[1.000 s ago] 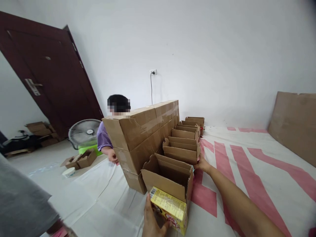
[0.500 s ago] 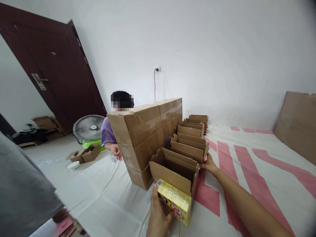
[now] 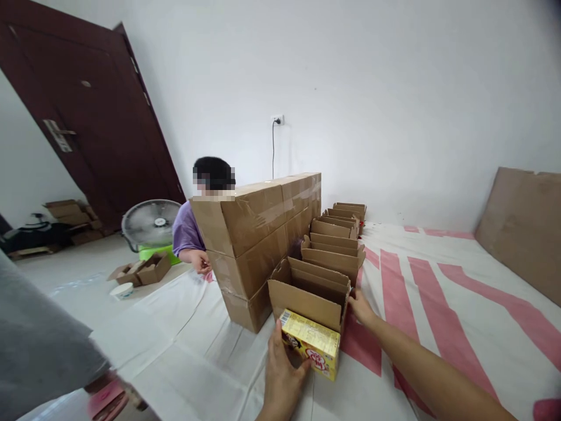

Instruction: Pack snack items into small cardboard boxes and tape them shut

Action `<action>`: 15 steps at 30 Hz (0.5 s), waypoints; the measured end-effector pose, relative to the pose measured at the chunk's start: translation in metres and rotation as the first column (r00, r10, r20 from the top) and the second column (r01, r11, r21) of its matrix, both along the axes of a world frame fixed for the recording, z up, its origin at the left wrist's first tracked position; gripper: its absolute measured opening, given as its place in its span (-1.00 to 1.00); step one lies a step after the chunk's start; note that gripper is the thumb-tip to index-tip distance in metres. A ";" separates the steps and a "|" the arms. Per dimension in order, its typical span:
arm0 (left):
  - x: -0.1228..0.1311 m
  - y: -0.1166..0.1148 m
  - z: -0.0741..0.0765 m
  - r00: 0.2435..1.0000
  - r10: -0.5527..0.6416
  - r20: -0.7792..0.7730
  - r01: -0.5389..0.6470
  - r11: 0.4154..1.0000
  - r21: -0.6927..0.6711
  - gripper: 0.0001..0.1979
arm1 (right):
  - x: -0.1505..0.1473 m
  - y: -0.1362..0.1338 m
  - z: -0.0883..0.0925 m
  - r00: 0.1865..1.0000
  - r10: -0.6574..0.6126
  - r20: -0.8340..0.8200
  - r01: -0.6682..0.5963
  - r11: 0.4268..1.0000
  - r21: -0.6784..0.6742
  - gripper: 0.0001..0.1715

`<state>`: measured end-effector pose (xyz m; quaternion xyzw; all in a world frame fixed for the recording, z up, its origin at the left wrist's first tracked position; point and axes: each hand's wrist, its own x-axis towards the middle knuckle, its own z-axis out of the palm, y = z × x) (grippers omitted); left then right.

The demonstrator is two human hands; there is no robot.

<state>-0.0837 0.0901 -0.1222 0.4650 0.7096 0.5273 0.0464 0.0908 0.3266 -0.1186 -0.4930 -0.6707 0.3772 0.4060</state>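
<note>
My left hand (image 3: 283,371) grips the left end of a yellow printed box (image 3: 313,345), thumb along its front and fingers at its far side. This box stands against the near side of an open cardboard box (image 3: 302,298), whose flaps stand up. At the right rear edge of that open box is my right hand (image 3: 362,308), closed on its side, fingertips partly hidden. Behind it, a row of more open cardboard boxes (image 3: 333,261) runs back toward the wall. The inside of the nearest one is dark and cannot be made out.
Taped cartons (image 3: 258,225) are stacked along the left of the row. Beyond them sits a person in a purple sleeve (image 3: 187,228), near a fan (image 3: 153,225). A white and red sheet (image 3: 421,304) lies underneath. A large cardboard sheet (image 3: 521,228) leans at right.
My right hand has moved from the second open box's corner toward the nearest one's right side. My left hand stays on the yellow box, which sits slightly higher in view.
</note>
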 end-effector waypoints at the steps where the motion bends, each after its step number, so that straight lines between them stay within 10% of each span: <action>1: -0.001 0.000 -0.002 1.000 0.021 -0.011 -0.021 1.000 0.004 0.02 | -0.004 -0.004 -0.002 1.000 0.013 0.006 -0.013 1.000 -0.015 -0.71; 9: -0.017 0.000 -0.012 0.987 0.156 -0.021 -0.156 0.988 0.013 0.03 | -0.002 -0.006 0.001 0.997 0.062 -0.037 -0.062 0.998 -0.002 -0.84; 15: -0.018 -0.001 -0.005 0.982 0.033 0.183 -0.070 0.977 0.199 -0.20 | 0.020 0.029 0.012 0.997 -0.057 -0.051 0.057 0.998 0.005 -0.34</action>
